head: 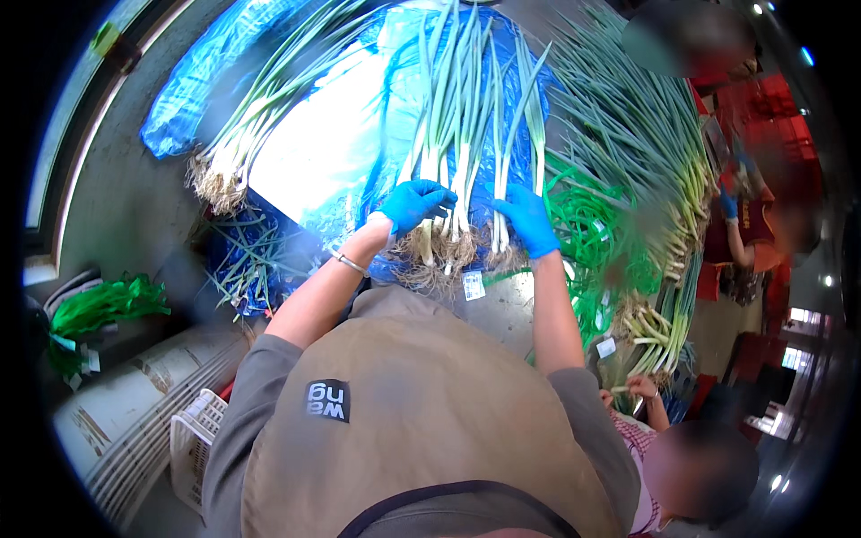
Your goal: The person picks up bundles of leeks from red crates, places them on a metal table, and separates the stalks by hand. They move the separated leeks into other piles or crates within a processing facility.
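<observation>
Directly before me lies a bunch of green onions (464, 161), with pale stems and shaggy roots toward me, on blue plastic sheeting (403, 60). My left hand (414, 207), in a blue glove, is over the stems on the bunch's left side with its fingers bent; whether they grip a stem is unclear. My right hand (528, 218), also blue-gloved, has thumb and fingers around a few separate green onion stalks (500, 171) at the right, just above their roots. A white label (473, 286) lies below the roots.
Another green onion bunch (235, 151) lies at left, and a large pile (632, 128) at right. Green plastic straps (592, 235) tangle beside my right arm. A white plastic crate (195, 444) stands lower left. Co-workers' hands (639, 389) are at right.
</observation>
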Available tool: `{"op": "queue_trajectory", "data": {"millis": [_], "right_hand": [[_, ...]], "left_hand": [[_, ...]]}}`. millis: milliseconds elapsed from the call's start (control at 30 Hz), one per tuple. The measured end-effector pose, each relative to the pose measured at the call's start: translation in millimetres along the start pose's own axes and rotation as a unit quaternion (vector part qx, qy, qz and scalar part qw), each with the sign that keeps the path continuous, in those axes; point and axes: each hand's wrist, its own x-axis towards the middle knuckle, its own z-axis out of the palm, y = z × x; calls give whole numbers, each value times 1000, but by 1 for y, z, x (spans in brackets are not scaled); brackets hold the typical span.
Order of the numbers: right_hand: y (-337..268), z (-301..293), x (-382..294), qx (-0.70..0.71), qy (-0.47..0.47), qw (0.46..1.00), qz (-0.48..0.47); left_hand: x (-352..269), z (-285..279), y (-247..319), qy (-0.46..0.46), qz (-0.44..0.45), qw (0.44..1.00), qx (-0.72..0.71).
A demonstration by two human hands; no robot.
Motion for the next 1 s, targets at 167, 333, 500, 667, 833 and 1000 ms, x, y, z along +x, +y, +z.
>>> {"op": "queue_trajectory", "data": {"millis": [167,333,500,667,833,1000], "right_hand": [[-28,1,-29,50,-93,994,0],[-38,14,-40,13,-183,983,-23],[-59,44,-42,-1,-203,975,-85],[-45,69,-38,89,-149,976,-128],[-41,79,-39,148,-186,971,-17],[-41,84,-43,148,-168,975,0]], "left_hand": [[-15,11,33,-36,2,999,-38],[-11,10,30,-111,67,962,-239],[-24,1,38,-54,99,963,-246],[-31,9,42,32,73,977,-198],[-27,-1,22,40,49,979,-192],[-44,3,32,63,62,968,-234]]}}
